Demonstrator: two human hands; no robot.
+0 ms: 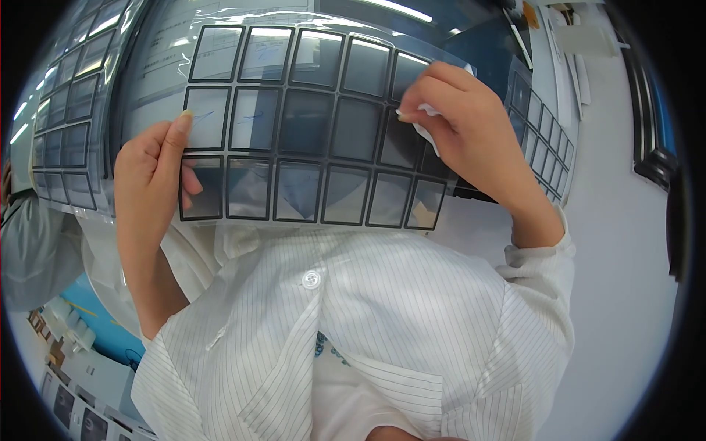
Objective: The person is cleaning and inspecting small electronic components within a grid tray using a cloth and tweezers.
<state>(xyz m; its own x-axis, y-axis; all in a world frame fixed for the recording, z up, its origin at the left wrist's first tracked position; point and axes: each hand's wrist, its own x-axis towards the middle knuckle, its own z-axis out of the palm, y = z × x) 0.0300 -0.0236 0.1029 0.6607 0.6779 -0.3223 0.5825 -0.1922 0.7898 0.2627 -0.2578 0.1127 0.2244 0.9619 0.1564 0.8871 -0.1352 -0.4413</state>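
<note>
Hands [147, 176] [471, 121] hold glossy square-gridded sheet [305, 121] and white wipe [425, 137].

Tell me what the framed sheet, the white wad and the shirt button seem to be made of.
Framed sheet: glossy clear plastic film, judging by the glare and what shows through; its black frames could be plastic or rubber.
White wad: matt, crumpled, perhaps tissue or cloth; too little shows to tell.
Shirt button: probably plastic, pale and smooth with a slight sheen.
</note>
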